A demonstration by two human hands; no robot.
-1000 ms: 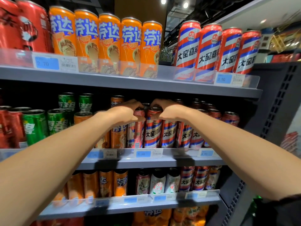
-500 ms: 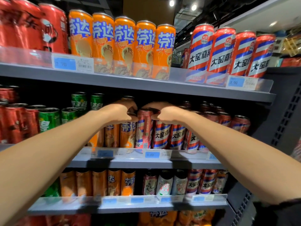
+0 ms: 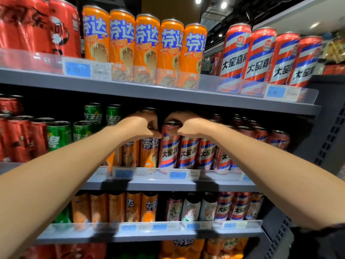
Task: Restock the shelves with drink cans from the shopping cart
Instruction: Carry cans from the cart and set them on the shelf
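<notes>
Gripping 1 striped Dayao can (image 3: 169, 146) at its rim, left hand (image 3: 141, 126) and right hand (image 3: 188, 126) seat it front-row on the middle shelf (image 3: 168, 186) — cart unseen, remainder unknown.

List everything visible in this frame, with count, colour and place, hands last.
Top shelf: two red cans left, five orange cans middle, four striped cans right.
Middle shelf: red cans left, four green cans, orange cans, striped cans right.
Lower shelf: orange cans, three mixed cans, striped cans.
Price tags: blue, on shelf edges.
Left hand: at can tops, middle shelf.
Right hand: on the front striped can.
</notes>
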